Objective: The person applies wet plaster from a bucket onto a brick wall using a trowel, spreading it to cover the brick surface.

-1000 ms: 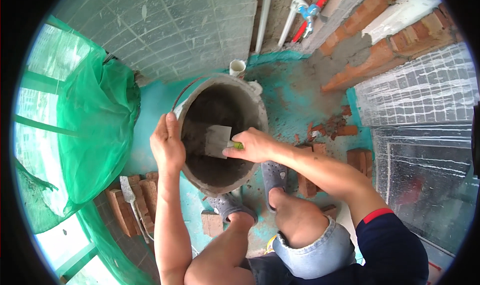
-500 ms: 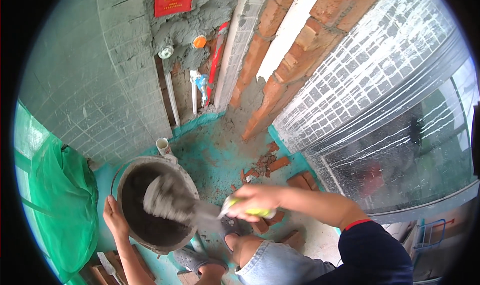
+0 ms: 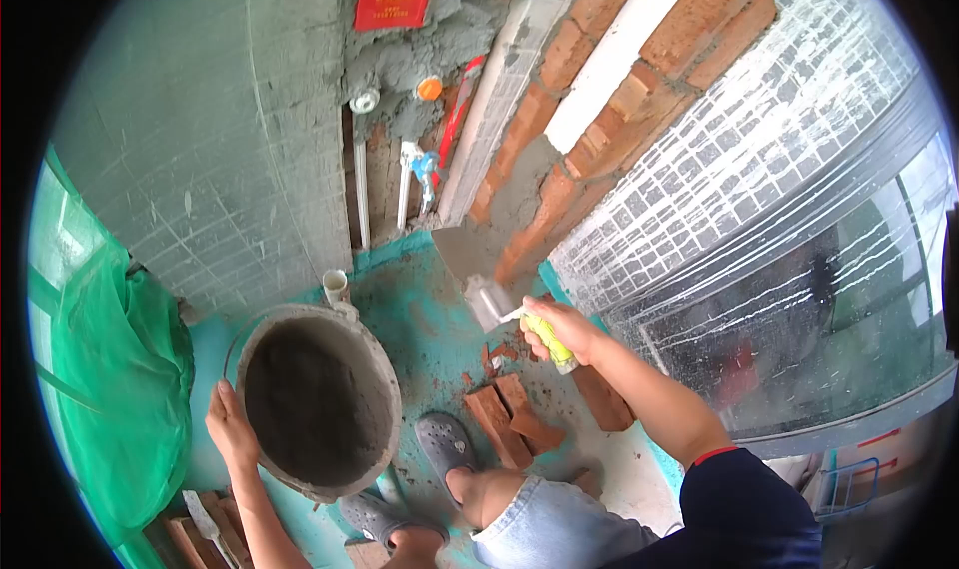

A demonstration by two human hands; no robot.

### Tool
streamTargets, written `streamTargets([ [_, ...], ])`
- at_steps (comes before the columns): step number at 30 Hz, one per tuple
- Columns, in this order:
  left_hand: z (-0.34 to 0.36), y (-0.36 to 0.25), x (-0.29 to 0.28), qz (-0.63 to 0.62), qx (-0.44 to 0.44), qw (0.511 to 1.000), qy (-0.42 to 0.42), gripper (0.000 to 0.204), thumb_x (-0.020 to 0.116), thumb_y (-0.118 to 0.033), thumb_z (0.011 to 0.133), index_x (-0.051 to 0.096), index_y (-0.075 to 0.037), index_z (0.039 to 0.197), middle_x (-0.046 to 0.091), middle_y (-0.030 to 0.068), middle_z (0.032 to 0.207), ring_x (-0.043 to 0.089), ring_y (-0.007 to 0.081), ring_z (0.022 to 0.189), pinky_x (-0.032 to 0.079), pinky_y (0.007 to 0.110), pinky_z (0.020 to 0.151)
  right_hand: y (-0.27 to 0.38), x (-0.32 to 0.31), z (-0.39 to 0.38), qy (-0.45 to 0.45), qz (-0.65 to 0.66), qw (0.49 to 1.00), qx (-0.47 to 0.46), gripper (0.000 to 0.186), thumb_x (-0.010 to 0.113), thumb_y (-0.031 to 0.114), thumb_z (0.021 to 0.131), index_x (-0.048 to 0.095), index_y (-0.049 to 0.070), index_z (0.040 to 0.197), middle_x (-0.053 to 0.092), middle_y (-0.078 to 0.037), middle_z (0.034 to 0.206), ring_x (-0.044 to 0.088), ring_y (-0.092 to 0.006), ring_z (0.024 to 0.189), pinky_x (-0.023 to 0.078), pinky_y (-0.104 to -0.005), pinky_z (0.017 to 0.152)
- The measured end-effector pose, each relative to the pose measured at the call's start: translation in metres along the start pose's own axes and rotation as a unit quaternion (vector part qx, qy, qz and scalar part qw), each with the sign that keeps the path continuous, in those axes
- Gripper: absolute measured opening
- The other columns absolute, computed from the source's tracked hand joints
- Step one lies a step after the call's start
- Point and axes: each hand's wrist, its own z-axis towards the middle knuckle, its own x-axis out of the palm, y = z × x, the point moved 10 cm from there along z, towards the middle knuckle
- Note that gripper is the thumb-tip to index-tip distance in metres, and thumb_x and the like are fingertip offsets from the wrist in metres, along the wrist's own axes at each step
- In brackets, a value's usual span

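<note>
My left hand (image 3: 232, 429) is closed on the wire handle (image 3: 232, 354) at the left side of the mortar bucket (image 3: 385, 389), which has dark grey mortar inside. My right hand (image 3: 559, 334) grips a trowel by its yellow-green handle (image 3: 547, 334). The trowel's metal blade (image 3: 468, 269) is at the foot of the brick column (image 3: 549, 209), where grey mortar (image 3: 529, 174) covers part of the corner; whether it touches is unclear.
Pipes with a blue valve (image 3: 425, 169) run in a wall recess. A short white pipe (image 3: 337, 284) stands behind the bucket. Loose bricks (image 3: 499, 424) lie by my feet. Green netting (image 3: 120, 379) hangs at left; a glass door (image 3: 799, 329) is at right.
My right hand has lifted the trowel out of the bucket and moved it rightward to the corner; the lump of mortar carried half a second ago no longer shows. The view has tilted toward the wall.
</note>
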Motion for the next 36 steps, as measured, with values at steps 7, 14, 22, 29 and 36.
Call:
streamTargets([
  [7, 0.003, 0.009, -0.01, -0.014, -0.004, 1.0, -0.025, 0.042, 0.041, -0.033, 0.1, 0.049, 0.002, 0.079, 0.037, 0.0075, 0.063, 0.033, 0.0157, 0.062, 0.032, 0.034, 0.055, 0.003, -0.04, 0.015, -0.151, -0.234, 0.96, 0.0, 0.032, 0.055, 0.032, 0.094, 0.05, 0.001, 0.1, 0.055, -0.006, 0.071, 0.052, -0.014, 0.048, 0.042, -0.0322, 0.043],
  [14, 0.003, 0.009, -0.011, -0.004, 0.001, 1.0, -0.023, 0.041, 0.042, -0.033, 0.1, 0.047, 0.001, 0.078, 0.037, 0.0069, 0.063, 0.032, 0.0154, 0.062, 0.031, 0.033, 0.055, 0.05, -0.05, 0.007, -0.237, -0.182, 0.948, -0.112, 0.034, 0.057, 0.032, 0.093, 0.05, 0.0, 0.1, 0.054, -0.005, 0.067, 0.05, -0.0126, 0.045, 0.039, -0.0302, 0.041],
  [22, 0.002, 0.001, -0.01, -0.011, 0.005, 1.0, -0.019, 0.042, 0.042, -0.034, 0.1, 0.045, 0.001, 0.077, 0.036, 0.0075, 0.063, 0.032, 0.0156, 0.062, 0.031, 0.033, 0.055, 0.087, -0.037, -0.024, -0.269, -0.187, 0.93, -0.166, 0.034, 0.057, 0.033, 0.093, 0.051, 0.0, 0.096, 0.052, -0.004, 0.067, 0.048, -0.0113, 0.045, 0.039, -0.0293, 0.04],
  [29, -0.001, -0.01, -0.001, -0.016, 0.018, 1.0, -0.015, 0.041, 0.042, -0.033, 0.1, 0.046, 0.002, 0.079, 0.036, 0.0089, 0.063, 0.033, 0.0156, 0.062, 0.032, 0.034, 0.055, 0.111, -0.03, -0.06, -0.416, -0.512, 0.709, -0.247, 0.05, 0.052, 0.041, 0.093, 0.048, -0.005, 0.114, 0.063, -0.022, 0.083, 0.066, -0.0329, 0.073, 0.05, -0.042, 0.06],
  [36, 0.001, -0.011, -0.005, -0.028, 0.029, 0.998, -0.05, 0.04, 0.042, -0.031, 0.1, 0.047, 0.003, 0.08, 0.037, 0.0091, 0.066, 0.034, 0.0157, 0.064, 0.034, 0.032, 0.057, 0.079, 0.096, -0.123, -0.118, -0.51, 0.803, -0.285, 0.033, 0.061, 0.032, 0.091, 0.052, 0.003, 0.103, 0.059, -0.009, 0.069, 0.06, -0.0152, 0.06, 0.046, -0.0308, 0.054],
])
